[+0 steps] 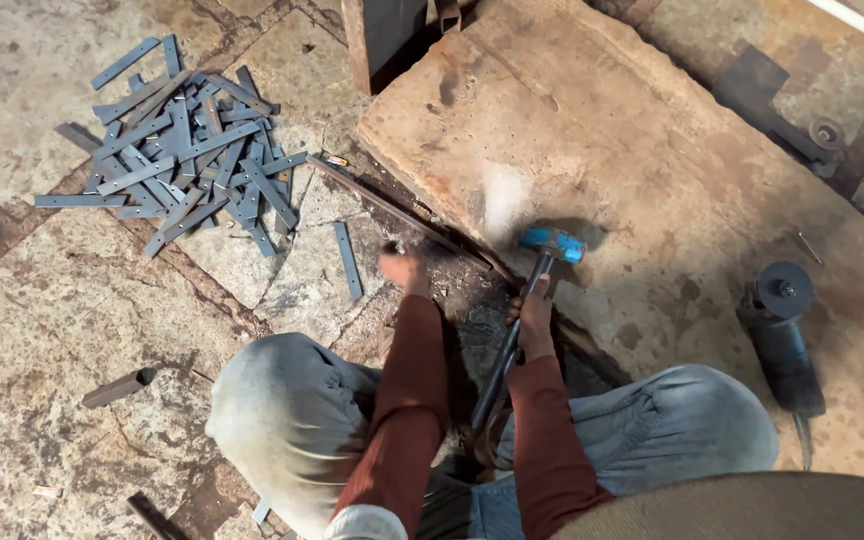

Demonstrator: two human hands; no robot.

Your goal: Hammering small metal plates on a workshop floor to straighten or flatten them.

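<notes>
My right hand (pixel 533 318) grips the dark handle of a hammer with a blue head (pixel 553 243), whose head rests on the big stone slab (pixel 642 150). My left hand (pixel 404 270) reaches forward to the slab's near left edge, blurred, fingers closed around something small I cannot make out. A long thin metal strip (pixel 392 208) lies along that edge just beyond the left hand. A single flat steel strip (pixel 348 260) lies on the floor left of the hand.
A pile of several grey flat steel strips (pixel 177 150) lies on the stone floor at upper left. An angle grinder (pixel 784 335) rests on the slab at right. A short metal piece (pixel 117 388) lies at lower left. My knees fill the foreground.
</notes>
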